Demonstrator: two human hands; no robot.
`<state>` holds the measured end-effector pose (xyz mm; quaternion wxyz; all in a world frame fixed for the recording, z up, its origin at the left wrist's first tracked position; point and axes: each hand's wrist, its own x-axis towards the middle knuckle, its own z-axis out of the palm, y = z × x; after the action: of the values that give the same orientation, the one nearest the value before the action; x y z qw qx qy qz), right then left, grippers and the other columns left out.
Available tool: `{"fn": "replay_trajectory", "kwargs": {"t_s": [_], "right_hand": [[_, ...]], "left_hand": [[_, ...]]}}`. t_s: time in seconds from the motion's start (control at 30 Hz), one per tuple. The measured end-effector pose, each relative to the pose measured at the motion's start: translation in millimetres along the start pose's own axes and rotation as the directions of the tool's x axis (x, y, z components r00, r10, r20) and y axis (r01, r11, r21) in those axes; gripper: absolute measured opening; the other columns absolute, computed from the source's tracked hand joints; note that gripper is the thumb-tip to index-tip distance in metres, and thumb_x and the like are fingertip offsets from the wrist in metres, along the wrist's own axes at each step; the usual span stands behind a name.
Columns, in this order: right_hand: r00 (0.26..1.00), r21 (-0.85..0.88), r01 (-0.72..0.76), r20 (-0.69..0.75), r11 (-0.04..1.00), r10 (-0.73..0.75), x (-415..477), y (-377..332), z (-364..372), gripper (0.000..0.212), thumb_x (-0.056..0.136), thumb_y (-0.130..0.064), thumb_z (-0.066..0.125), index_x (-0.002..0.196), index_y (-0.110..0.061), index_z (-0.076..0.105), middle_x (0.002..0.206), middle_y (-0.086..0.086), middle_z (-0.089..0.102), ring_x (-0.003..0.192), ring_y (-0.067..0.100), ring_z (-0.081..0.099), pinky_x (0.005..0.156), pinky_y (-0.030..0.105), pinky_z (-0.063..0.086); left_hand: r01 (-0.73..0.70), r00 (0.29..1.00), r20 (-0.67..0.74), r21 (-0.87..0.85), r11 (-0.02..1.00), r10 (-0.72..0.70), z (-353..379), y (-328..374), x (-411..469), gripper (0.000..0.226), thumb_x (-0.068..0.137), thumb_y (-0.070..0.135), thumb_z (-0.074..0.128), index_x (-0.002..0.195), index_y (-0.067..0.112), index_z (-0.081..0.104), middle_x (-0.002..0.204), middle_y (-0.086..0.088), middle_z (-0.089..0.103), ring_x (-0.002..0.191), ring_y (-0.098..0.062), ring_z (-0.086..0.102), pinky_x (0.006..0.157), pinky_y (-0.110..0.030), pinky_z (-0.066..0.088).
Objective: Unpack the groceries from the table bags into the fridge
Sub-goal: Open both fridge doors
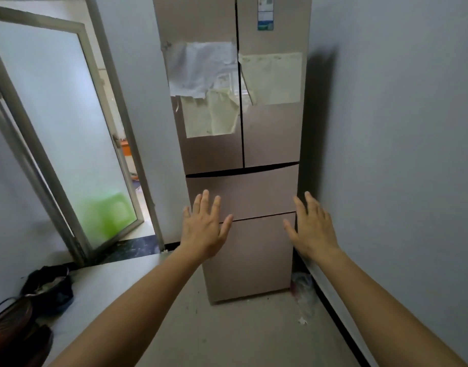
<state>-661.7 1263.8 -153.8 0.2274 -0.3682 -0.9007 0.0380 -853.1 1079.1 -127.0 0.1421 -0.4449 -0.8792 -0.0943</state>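
A tall rose-beige fridge (270, 133) stands straight ahead against the right wall, with two upper doors and two drawers below, all shut. Sheets of paper are taped to the upper doors. My left hand (204, 227) is stretched out with fingers spread, in front of the left side of the drawers. My right hand (311, 226) is also spread and empty, at the fridge's right edge. Neither hand holds anything. No grocery bags or table are in view.
A glass door (68, 133) in a metal frame stands ajar at the left, with something green behind it. Dark bags (46, 290) lie on the floor at lower left. A crumpled plastic bag (303, 286) and debris sit by the fridge's right foot. The grey wall (399, 154) is close on the right.
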Motion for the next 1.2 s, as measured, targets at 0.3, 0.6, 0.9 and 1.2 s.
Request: {"fn": "replay_trajectory", "kwargs": {"t_s": [0.3, 0.6, 0.9, 1.2], "right_hand": [[0.98, 0.333, -0.116, 0.192, 0.936, 0.053, 206, 5, 77, 0.074, 0.099, -0.038, 0.057, 0.158, -0.019, 0.016, 0.161, 0.006, 0.024, 0.145, 0.025, 0.031, 0.114, 0.042, 0.035], [0.911, 0.579, -0.387, 0.362, 0.717, 0.199, 360, 7, 198, 0.066, 0.098, -0.027, 0.061, 0.156, -0.021, 0.028, 0.154, 0.006, 0.04, 0.137, 0.023, 0.044, 0.111, 0.042, 0.042], [0.753, 0.703, -0.641, 0.497, 0.308, 0.432, 477, -1, 276, 0.052, 0.102, -0.02, 0.054, 0.151, -0.018, 0.036, 0.136, 0.007, 0.054, 0.114, 0.022, 0.057, 0.093, 0.036, 0.053], [0.634, 0.709, -0.476, 0.687, -0.52, 0.355, 532, -2, 307, 0.077, 0.1, -0.061, 0.037, 0.158, -0.013, 0.019, 0.154, 0.018, 0.041, 0.133, 0.033, 0.05, 0.096, 0.044, 0.05]], "left_hand": [[0.033, 0.999, -0.028, 0.004, 0.999, -0.033, 61, -29, 195, 0.07, 0.101, 0.062, 0.017, 0.159, 0.025, 0.008, 0.167, -0.009, -0.006, 0.154, -0.028, -0.004, 0.122, -0.052, 0.007], [-0.134, 0.99, 0.055, 0.031, 0.99, 0.133, 167, -52, 370, 0.071, 0.101, 0.059, 0.018, 0.159, 0.022, -0.001, 0.165, -0.013, -0.018, 0.152, -0.03, -0.017, 0.123, -0.056, 0.006], [-0.332, 0.937, -0.047, 0.184, 0.925, 0.345, 252, -73, 506, 0.077, 0.099, 0.058, 0.031, 0.158, 0.02, 0.001, 0.162, -0.022, -0.022, 0.149, -0.04, -0.022, 0.117, -0.066, -0.005], [-0.327, 0.926, -0.069, 0.341, 0.881, 0.371, 302, -90, 523, 0.1, 0.087, 0.057, 0.057, 0.159, 0.019, -0.001, 0.163, -0.019, -0.023, 0.149, -0.04, -0.021, 0.114, -0.066, -0.016]]}}
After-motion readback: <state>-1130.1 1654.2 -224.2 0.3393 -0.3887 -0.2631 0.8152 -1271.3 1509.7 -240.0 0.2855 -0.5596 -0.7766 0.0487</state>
